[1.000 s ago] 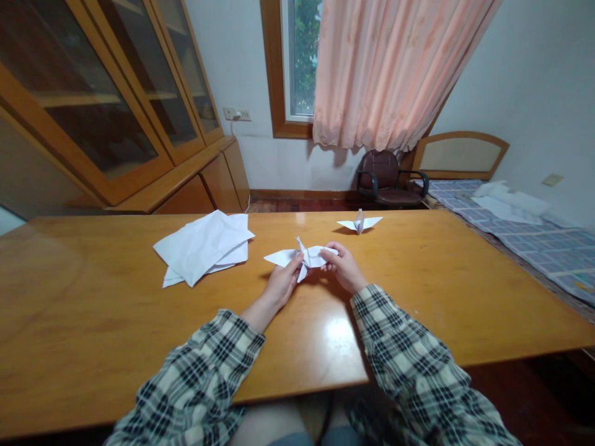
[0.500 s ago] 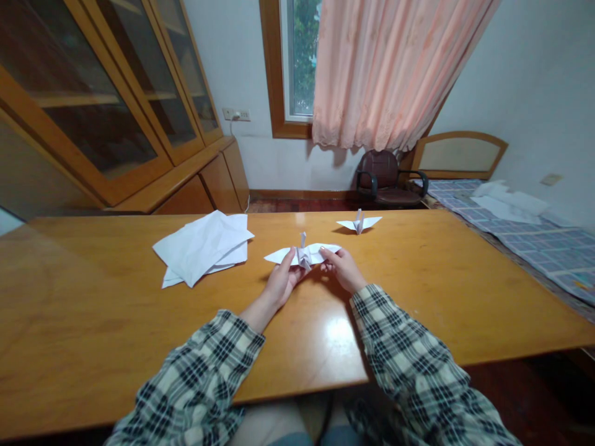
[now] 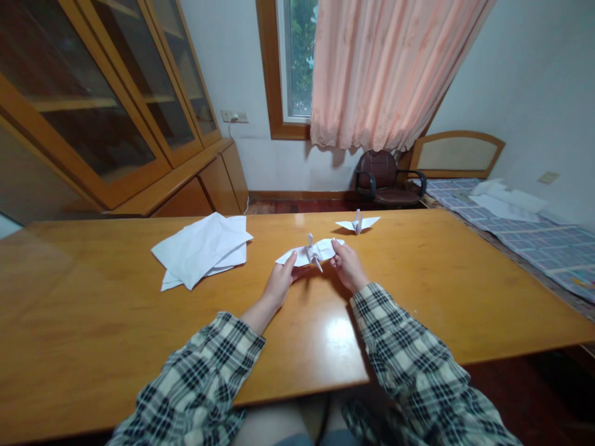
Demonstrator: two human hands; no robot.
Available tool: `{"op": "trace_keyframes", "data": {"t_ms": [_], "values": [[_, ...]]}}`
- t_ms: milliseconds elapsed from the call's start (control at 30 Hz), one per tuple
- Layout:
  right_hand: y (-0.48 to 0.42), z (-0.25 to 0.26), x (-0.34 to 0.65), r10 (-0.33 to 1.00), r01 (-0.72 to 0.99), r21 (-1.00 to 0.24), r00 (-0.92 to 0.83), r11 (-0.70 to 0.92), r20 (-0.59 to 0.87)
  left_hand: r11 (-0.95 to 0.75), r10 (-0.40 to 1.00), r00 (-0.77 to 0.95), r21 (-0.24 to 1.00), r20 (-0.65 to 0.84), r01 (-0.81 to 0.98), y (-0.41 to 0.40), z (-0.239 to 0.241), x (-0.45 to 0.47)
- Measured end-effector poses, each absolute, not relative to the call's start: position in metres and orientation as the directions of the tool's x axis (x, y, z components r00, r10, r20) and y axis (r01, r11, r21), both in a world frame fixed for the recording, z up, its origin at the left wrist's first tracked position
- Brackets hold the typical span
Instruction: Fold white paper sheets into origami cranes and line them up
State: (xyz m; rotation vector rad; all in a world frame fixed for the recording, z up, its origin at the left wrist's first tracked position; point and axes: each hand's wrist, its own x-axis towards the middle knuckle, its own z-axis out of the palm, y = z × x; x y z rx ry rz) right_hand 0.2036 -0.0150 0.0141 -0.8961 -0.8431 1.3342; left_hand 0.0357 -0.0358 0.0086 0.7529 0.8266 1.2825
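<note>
A white folded paper crane (image 3: 313, 253) is held just above the table, its wings spread to both sides. My left hand (image 3: 281, 280) pinches the left wing, thumb on top and fingers beneath. At the other wing, my right hand (image 3: 346, 265) is closed on the paper near its tip. The crane's neck points up and away from me, and a thin point juts toward me. Beyond my right hand stands a second white paper crane (image 3: 357, 223) with its wings out.
The wooden table (image 3: 400, 297) stretches across the view. On its left lies a loose stack of white paper sheets (image 3: 199, 249). Behind are a glass-door cabinet (image 3: 162, 158), a dark chair (image 3: 382, 179) and a bed (image 3: 506, 217).
The held crane has shifted right and turned a little, its right side farther away. My left hand has moved from near its body out to the left wing; my right grips nearer the tip.
</note>
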Motion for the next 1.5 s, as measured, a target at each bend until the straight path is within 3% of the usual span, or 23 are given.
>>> {"op": "trace_keyframes", "data": {"t_ms": [167, 433, 733, 867, 1000, 1267, 1333, 1400, 1500], "values": [[-0.010, 0.011, 0.210, 0.992, -0.462, -0.886, 0.125, 0.047, -0.012, 0.163, 0.983, 0.135, 0.933, -0.125, -0.322, -0.033, 0.007, 0.028], [-0.003, 0.003, 0.219, 0.975, -0.449, -0.892, 0.216, 0.061, -0.042, 0.163, 0.972, 0.203, 0.958, -0.116, -0.236, -0.030, 0.007, 0.025], [0.006, 0.001, 0.252, 0.897, -0.187, -0.974, 0.441, 0.125, 0.030, 0.019, 1.000, 0.003, 0.994, -0.019, -0.105, -0.017, -0.004, 0.018], [0.010, -0.010, 0.297, 0.822, 0.122, -0.991, 0.558, 0.056, 0.115, 0.005, 1.000, -0.006, 0.998, -0.006, -0.068, -0.018, -0.004, 0.020], [0.010, -0.021, 0.331, 0.756, 0.424, -0.903, 0.612, -0.065, 0.233, -0.001, 1.000, 0.023, 1.000, 0.002, -0.024, -0.020, -0.002, 0.024], [0.015, -0.016, 0.341, 0.717, 0.592, -0.737, 0.663, -0.326, 0.216, -0.019, 0.999, 0.034, 0.999, 0.018, 0.029, -0.017, -0.008, 0.023], [0.018, -0.014, 0.339, 0.708, 0.597, -0.707, 0.679, -0.378, 0.195, -0.091, 0.994, 0.070, 0.993, 0.086, 0.074, -0.023, -0.001, 0.026], [0.021, -0.012, 0.339, 0.701, 0.600, -0.679, 0.691, -0.423, 0.175, -0.262, 0.959, 0.133, 0.960, 0.248, 0.099, -0.038, 0.016, 0.032], [0.025, -0.013, 0.338, 0.684, 0.586, -0.659, 0.715, -0.471, 0.146, -0.555, 0.790, 0.299, 0.832, 0.534, -0.020, -0.077, 0.058, 0.042]]}}
